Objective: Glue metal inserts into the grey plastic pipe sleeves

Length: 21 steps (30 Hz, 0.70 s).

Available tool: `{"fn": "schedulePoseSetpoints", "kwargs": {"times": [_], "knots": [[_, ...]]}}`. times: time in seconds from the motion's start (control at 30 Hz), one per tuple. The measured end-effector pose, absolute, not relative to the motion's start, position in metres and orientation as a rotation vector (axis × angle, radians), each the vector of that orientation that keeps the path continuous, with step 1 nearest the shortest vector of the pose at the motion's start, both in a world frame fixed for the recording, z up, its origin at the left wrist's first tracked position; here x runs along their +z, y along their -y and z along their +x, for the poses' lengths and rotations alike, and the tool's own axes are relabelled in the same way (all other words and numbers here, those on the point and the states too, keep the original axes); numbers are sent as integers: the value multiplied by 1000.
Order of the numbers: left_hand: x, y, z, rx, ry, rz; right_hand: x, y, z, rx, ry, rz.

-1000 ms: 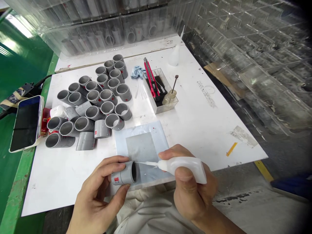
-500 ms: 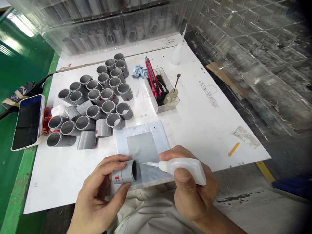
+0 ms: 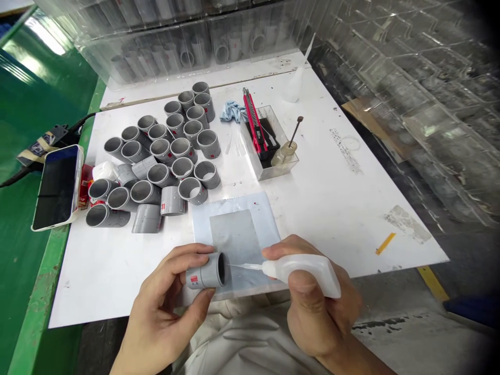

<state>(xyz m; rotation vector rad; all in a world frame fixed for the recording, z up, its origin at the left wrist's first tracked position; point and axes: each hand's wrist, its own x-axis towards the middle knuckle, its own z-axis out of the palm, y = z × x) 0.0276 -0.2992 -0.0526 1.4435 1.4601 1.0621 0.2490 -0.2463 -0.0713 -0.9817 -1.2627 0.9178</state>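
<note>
Near the table's front edge, my left hand (image 3: 167,302) grips a short grey pipe sleeve (image 3: 205,273) between thumb and fingers. The sleeve lies on its side, its open end facing right, with a small red mark on its wall. My right hand (image 3: 320,302) is closed around a white squeeze bottle (image 3: 302,268). The bottle's thin tip points left and stops just short of the sleeve's open end. Under them lies a pale blue sheet (image 3: 267,219) bearing a grey rectangular sheet (image 3: 234,234).
Several grey sleeves (image 3: 193,190) stand or lie at left beside a phone (image 3: 57,187). A clear box (image 3: 269,172) holds a red utility knife (image 3: 254,122) and a small glass jar (image 3: 284,153). Another squeeze bottle (image 3: 292,86) stands behind; clear trays (image 3: 441,130) are stacked at right.
The whole view has shifted slightly, so the table and things appear further right. Both hands keep their holds; the bottle tip stays near the sleeve's open end.
</note>
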Motion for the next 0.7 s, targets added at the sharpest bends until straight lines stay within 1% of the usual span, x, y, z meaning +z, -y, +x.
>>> {"fn": "schedulePoseSetpoints", "kwargs": {"times": [0.23, 0.43, 0.7], "knots": [[-53, 301, 29, 1075, -1517, 1424, -67, 246, 252, 1021, 1203, -962], [-56, 302, 25, 1102, -1504, 1487, -56, 240, 251, 1097, 949, -1040], [-55, 303, 20, 1068, -1432, 1427, -63, 240, 252, 1030, 1104, -998]]}}
